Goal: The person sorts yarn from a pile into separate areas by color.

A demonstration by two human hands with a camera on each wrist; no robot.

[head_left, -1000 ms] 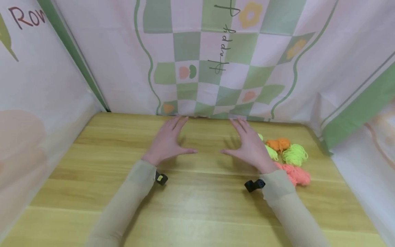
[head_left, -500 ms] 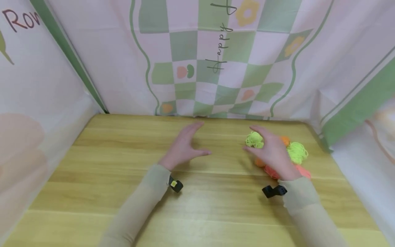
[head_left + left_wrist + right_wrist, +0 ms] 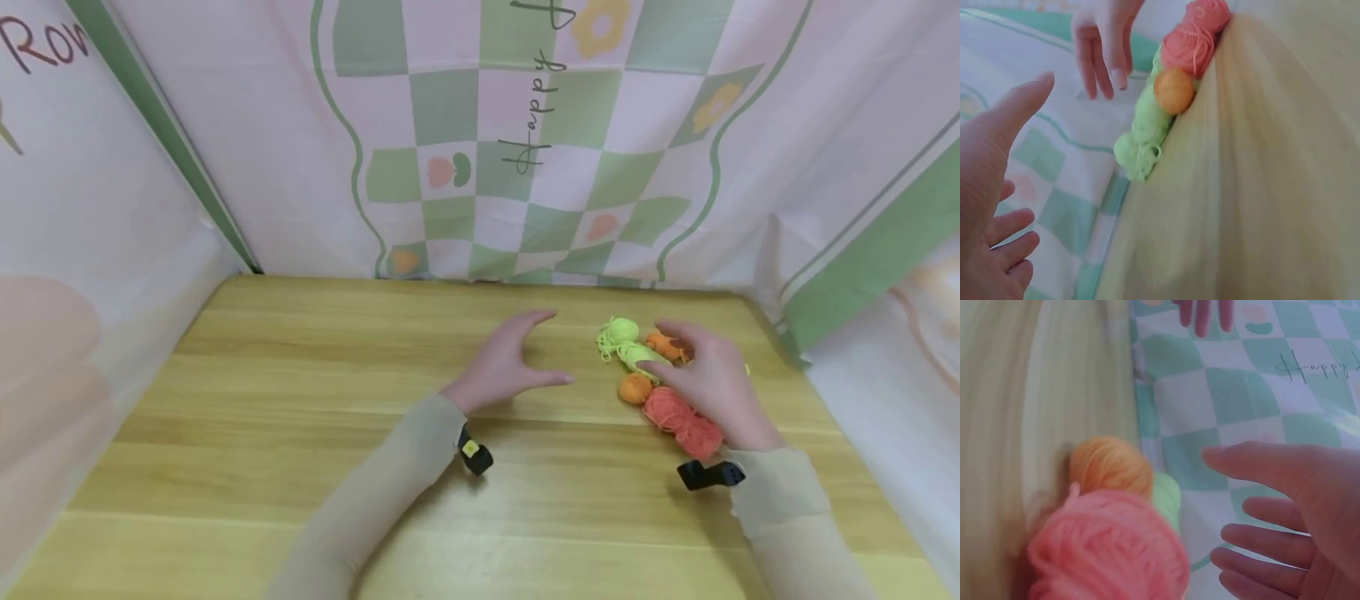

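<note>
- My beige sleeves (image 3: 390,492) lie nearest me over the pale wooden bench (image 3: 225,467), each with a small black camera clip at the wrist.
- The bench runs back to a hanging cloth backdrop (image 3: 480,167), pink and green in a checked pattern with flowers and the word "Happy" in script; more cloth closes in both sides.
- My left hand (image 3: 506,367) sits near the middle of the bench, palm down, fingers spread and relaxed, holding nothing; the yarn lies a little to its right.
- My right hand (image 3: 712,375) hovers over the yarn cluster at the right rear of the bench, fingers loosely extended and gripping nothing; whether they touch the yarn I cannot tell.
- The coral-pink skein (image 3: 678,421) is the nearest of the cluster, partly under my right palm, loosely wound.
- A small round orange ball (image 3: 636,387) sits just beside it on the left, touching it.
- The lime-green yarn (image 3: 626,342) lies behind them, with a loose strand trailing toward the backdrop.
- A darker orange piece (image 3: 663,344) peeks out under my right fingertips.
</note>
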